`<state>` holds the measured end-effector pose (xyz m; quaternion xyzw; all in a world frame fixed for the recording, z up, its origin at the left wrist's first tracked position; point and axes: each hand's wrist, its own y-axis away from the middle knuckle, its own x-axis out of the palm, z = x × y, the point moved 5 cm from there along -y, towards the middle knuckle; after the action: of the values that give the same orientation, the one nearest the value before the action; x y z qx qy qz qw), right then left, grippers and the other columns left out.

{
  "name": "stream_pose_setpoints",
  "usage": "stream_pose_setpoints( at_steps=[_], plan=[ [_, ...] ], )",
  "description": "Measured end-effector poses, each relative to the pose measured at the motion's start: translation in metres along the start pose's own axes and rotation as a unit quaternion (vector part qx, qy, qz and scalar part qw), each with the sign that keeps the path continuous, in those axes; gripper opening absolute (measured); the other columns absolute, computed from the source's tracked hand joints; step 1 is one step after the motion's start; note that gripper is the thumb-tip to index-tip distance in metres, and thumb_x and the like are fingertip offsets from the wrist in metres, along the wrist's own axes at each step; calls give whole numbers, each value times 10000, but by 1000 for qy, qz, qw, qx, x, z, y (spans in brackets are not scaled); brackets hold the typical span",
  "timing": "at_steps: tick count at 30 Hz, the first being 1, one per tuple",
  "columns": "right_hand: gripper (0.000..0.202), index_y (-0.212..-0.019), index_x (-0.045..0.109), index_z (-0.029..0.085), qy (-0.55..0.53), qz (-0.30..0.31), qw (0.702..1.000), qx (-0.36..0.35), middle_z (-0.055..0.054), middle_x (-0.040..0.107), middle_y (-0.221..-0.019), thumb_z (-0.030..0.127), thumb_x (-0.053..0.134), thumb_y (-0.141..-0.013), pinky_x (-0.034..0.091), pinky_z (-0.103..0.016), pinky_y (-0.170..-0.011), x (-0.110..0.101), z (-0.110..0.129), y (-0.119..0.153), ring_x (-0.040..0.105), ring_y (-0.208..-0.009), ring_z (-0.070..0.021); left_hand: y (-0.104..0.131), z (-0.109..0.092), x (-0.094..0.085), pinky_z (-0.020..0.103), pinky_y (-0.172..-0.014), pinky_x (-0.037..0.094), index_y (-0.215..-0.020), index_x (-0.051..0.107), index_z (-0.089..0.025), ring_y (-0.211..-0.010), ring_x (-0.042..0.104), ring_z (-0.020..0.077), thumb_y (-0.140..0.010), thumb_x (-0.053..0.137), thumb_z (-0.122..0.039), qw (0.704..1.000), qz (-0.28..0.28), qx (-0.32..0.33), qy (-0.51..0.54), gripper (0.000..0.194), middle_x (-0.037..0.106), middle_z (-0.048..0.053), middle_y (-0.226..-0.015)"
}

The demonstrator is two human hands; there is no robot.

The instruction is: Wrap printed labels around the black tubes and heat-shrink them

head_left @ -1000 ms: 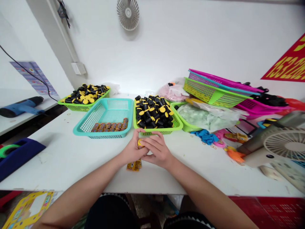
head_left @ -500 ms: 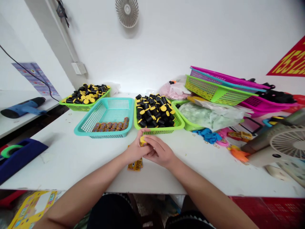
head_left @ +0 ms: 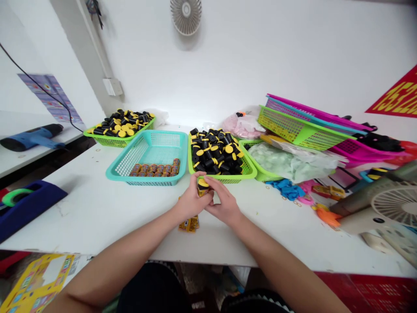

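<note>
Between my two hands is a small yellow-and-black cylinder point(head_left: 203, 186), its yellow top facing up. My left hand point(head_left: 191, 201) wraps round it from the left. My right hand point(head_left: 224, 204) pinches it from the right, fingertips at its top. Yellow printed pieces point(head_left: 189, 224) lie on the table just below my hands, partly hidden by them. Beyond my hands, a green basket point(head_left: 228, 177) holds a heap of black cylinders with yellow caps. To its left a turquoise basket point(head_left: 114, 173) has rows of wrapped cylinders point(head_left: 156, 169) along its near side.
Another green basket point(head_left: 112, 141) of black-and-yellow cylinders is at the back left. Stacked baskets point(head_left: 302, 126), a bag of pale green material point(head_left: 283, 161) and a fan point(head_left: 395, 202) stand right. A blue tape dispenser point(head_left: 35, 208) and a blue heat gun point(head_left: 32, 138) are left.
The fingers of my right hand have shifted up to the cylinder's top, and more of its black part shows. The whole view has shifted slightly.
</note>
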<state>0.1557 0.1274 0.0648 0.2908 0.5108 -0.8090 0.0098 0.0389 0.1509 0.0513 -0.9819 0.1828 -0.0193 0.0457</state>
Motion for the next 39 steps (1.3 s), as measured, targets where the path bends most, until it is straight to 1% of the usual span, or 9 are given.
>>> stream_pose_setpoints(
  at_steps=[3,6,10,14,17,22,27,32,39],
  plan=[
    [534,-1301,569,270,-91,67,991,74,-115,584,-1285,292,711,-787,487,-461,-1003,-4,-11,-6,570,-1188,-262,-6,-1,-17,289,-650,470,-1362,195,-169,-652,611,160,-790,570,-155,980,-28,69,-184,685,563,-39,-720],
    [410,-1182,638,233,-247,89,941,213,-84,660,-1029,391,705,-809,549,-377,-787,-5,-25,-7,629,-889,-196,-8,2,-21,294,-619,449,-1415,165,-133,-665,615,189,-792,556,-147,922,3,126,-366,735,595,11,-787],
    [366,-1027,684,193,-356,135,852,360,-10,661,-783,384,791,-733,528,-315,-669,6,-30,0,592,-681,-133,-5,3,-16,293,-597,467,-1450,169,-134,-687,640,210,-855,519,-209,887,31,161,-431,695,656,91,-903],
    [388,-1017,679,193,-407,127,808,406,3,677,-766,357,823,-696,540,-313,-675,11,-30,4,614,-661,-122,-4,1,-13,320,-645,494,-1452,214,-122,-763,657,241,-857,530,-241,879,42,143,-453,684,674,136,-979],
    [362,-997,668,216,-377,72,847,367,-7,681,-828,334,827,-695,570,-311,-701,7,-33,1,647,-728,-134,-5,2,-16,329,-647,484,-1463,226,-103,-732,645,246,-851,533,-249,882,28,113,-456,699,672,107,-875],
    [151,-994,685,235,-162,45,981,100,-84,692,-1086,282,697,-851,556,-383,-920,-7,-13,-10,660,-1030,-197,-1,-9,-18,311,-662,463,-1437,291,-154,-718,618,218,-810,604,-277,944,8,84,-319,711,636,41,-800],
    [641,-1351,470,234,-27,99,995,-10,-152,581,-1277,374,753,-793,509,-460,-1002,-1,4,-6,563,-1214,-271,1,-13,-12,257,-580,457,-1349,357,-203,-570,568,129,-781,635,-251,996,7,-8,-91,634,567,-33,-725],
    [575,-1331,451,218,31,7,999,-34,-146,555,-1182,160,643,-792,517,-463,-954,4,13,-2,556,-1160,-281,2,-2,1,230,-582,434,-1380,327,-200,-596,537,110,-756,656,-218,995,55,-57,68,706,540,-61,-648],
    [568,-1304,476,228,45,2,999,-23,-130,579,-1138,240,701,-783,522,-453,-932,6,11,-1,585,-1099,-286,2,4,4,233,-566,434,-1360,363,-163,-537,516,109,-745,603,-206,993,7,-79,92,661,513,-77,-554]
  ],
)
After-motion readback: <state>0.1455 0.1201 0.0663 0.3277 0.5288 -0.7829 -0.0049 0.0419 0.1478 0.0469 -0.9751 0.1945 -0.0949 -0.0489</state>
